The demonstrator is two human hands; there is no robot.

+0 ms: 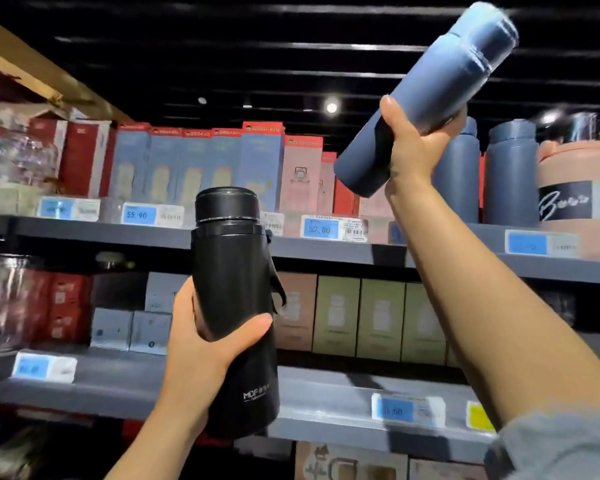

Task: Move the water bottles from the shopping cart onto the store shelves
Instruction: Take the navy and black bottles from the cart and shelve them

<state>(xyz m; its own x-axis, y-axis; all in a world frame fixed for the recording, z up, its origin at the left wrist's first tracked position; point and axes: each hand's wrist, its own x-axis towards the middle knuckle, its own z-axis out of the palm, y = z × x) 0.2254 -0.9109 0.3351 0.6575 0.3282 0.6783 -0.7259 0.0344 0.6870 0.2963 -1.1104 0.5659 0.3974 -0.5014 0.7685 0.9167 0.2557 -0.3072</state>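
My left hand grips a tall black bottle upright in front of the middle shelf; white lettering shows near its base. My right hand holds a blue bottle raised high and tilted, cap end up to the right, base down to the left. It hangs in front of the top shelf, just left of two matching blue bottles standing there. The shopping cart is out of view.
The top shelf carries blue, pink and red boxes and a pink jug at far right. The shelf below holds green boxes, white boxes and glass jars at left. Price tags line the shelf edges.
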